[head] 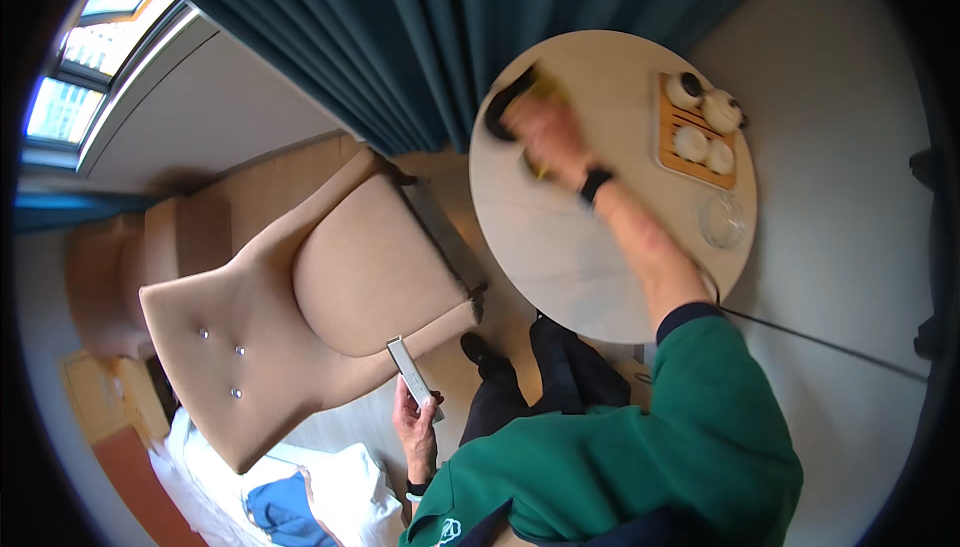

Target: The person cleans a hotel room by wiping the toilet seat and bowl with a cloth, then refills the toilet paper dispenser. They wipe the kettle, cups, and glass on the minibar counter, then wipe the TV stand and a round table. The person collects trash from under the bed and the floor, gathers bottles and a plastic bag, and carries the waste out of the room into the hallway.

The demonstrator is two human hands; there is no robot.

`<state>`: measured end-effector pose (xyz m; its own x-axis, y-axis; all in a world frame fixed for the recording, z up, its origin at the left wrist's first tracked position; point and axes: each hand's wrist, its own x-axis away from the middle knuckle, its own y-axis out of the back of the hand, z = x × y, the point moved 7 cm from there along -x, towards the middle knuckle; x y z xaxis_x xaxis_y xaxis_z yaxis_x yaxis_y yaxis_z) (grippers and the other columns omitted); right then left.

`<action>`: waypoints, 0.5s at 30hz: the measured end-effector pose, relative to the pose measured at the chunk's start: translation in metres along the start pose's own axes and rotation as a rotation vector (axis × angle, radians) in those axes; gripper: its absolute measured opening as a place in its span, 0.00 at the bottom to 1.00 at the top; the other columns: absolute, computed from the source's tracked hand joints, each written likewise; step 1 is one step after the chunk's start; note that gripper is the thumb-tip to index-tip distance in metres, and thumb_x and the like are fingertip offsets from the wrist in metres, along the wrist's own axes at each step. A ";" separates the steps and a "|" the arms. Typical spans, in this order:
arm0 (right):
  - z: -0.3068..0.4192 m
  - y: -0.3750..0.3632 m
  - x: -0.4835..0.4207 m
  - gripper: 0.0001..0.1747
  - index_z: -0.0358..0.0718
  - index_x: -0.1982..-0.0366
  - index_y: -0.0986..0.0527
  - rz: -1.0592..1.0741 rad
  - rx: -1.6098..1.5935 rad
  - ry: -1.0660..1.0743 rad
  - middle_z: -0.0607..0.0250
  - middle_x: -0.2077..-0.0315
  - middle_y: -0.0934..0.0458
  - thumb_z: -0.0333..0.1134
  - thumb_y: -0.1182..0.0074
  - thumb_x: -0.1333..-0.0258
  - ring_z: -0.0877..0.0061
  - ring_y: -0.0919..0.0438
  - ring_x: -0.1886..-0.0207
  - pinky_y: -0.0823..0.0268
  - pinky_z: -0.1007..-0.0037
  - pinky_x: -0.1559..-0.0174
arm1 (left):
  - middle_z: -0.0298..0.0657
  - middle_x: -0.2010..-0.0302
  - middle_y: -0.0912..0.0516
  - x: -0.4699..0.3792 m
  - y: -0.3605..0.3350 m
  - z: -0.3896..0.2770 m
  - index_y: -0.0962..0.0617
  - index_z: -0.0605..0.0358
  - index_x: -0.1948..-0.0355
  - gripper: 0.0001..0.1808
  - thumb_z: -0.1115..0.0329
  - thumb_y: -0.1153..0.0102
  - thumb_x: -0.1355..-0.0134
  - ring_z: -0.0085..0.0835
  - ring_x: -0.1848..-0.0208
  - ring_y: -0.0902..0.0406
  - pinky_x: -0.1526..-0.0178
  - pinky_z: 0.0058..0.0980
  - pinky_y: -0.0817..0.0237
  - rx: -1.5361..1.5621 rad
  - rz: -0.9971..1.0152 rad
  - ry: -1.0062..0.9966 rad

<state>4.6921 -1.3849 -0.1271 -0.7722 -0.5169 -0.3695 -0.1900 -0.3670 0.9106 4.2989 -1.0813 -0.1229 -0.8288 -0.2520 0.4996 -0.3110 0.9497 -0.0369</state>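
Note:
My left hand (417, 427) grips one end of a slim grey-white box (409, 368) bearing small writing. It is held up in front of the armrest of a tan upholstered armchair (375, 269). Over the far left part of a round pale table (510, 247), my right hand (551, 130) is blurred by motion. Under and around its fingers shows a yellow-and-black item (507, 105), possibly a cloth; the blur hides its exact shape.
On the table's right side sits a wooden tea tray (664, 149) with a white teapot (721, 111) and cups. A clear glass dish (722, 220) stands near the edge, beside a dark cable (817, 338). Blue curtains (420, 36) hang behind; a bed with white bedding (360, 487) lies lower left.

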 end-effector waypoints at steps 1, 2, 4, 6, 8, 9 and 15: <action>-0.053 -0.006 -0.016 0.21 0.48 0.50 0.23 0.150 0.246 -0.222 0.59 0.49 0.26 0.24 0.54 0.45 0.60 0.26 0.47 0.33 0.57 0.48 | 0.35 0.59 0.20 0.000 -0.002 0.001 0.39 0.61 0.30 0.37 0.71 0.39 0.39 0.23 0.62 0.22 0.56 0.23 0.29 0.007 -0.008 -0.009; -0.086 0.004 -0.028 0.22 0.49 0.50 0.23 0.053 0.301 -0.267 0.60 0.49 0.27 0.24 0.54 0.46 0.60 0.28 0.46 0.34 0.56 0.48 | 0.36 0.59 0.20 0.000 -0.006 0.005 0.40 0.61 0.30 0.37 0.72 0.40 0.39 0.23 0.61 0.22 0.56 0.23 0.29 0.017 -0.019 0.009; -0.102 0.001 -0.032 0.24 0.50 0.48 0.24 0.057 0.294 -0.326 0.62 0.49 0.27 0.25 0.53 0.47 0.59 0.30 0.44 0.34 0.53 0.48 | 0.36 0.59 0.20 -0.002 -0.015 0.008 0.40 0.61 0.30 0.37 0.72 0.40 0.39 0.23 0.61 0.22 0.55 0.24 0.29 -0.006 -0.014 0.022; -0.059 0.003 -0.002 0.23 0.50 0.48 0.23 0.133 0.224 -0.202 0.63 0.50 0.27 0.28 0.50 0.48 0.60 0.30 0.44 0.35 0.53 0.48 | 0.36 0.56 0.21 -0.004 -0.026 0.011 0.40 0.61 0.30 0.37 0.74 0.40 0.39 0.23 0.59 0.23 0.53 0.25 0.29 0.054 0.014 0.071; 0.036 0.018 0.046 0.16 0.48 0.57 0.20 0.081 0.054 -0.032 0.65 0.56 0.25 0.31 0.46 0.50 0.62 0.29 0.49 0.34 0.56 0.53 | 0.36 0.54 0.22 -0.007 -0.038 0.012 0.40 0.61 0.30 0.37 0.74 0.40 0.39 0.23 0.57 0.24 0.52 0.25 0.29 0.104 0.039 0.098; 0.075 0.020 0.072 0.09 0.48 0.63 0.19 0.205 -0.053 -0.036 0.66 0.59 0.24 0.35 0.45 0.47 0.64 0.27 0.54 0.34 0.56 0.54 | 0.36 0.53 0.22 -0.010 -0.043 0.010 0.40 0.62 0.30 0.38 0.74 0.40 0.39 0.23 0.56 0.24 0.52 0.25 0.29 0.122 0.055 0.089; 0.103 0.038 0.090 0.19 0.56 0.66 0.18 0.298 -0.027 0.235 0.71 0.67 0.25 0.26 0.44 0.64 0.70 0.27 0.63 0.34 0.65 0.58 | 0.36 0.53 0.23 -0.023 -0.061 0.001 0.41 0.63 0.29 0.38 0.74 0.40 0.38 0.23 0.56 0.24 0.51 0.25 0.29 0.216 0.088 0.053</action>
<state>4.5526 -1.3657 -0.1073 -0.6303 -0.7663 -0.1244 0.0404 -0.1923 0.9805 4.3367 -1.1336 -0.1328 -0.8332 -0.1539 0.5311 -0.3354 0.9043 -0.2641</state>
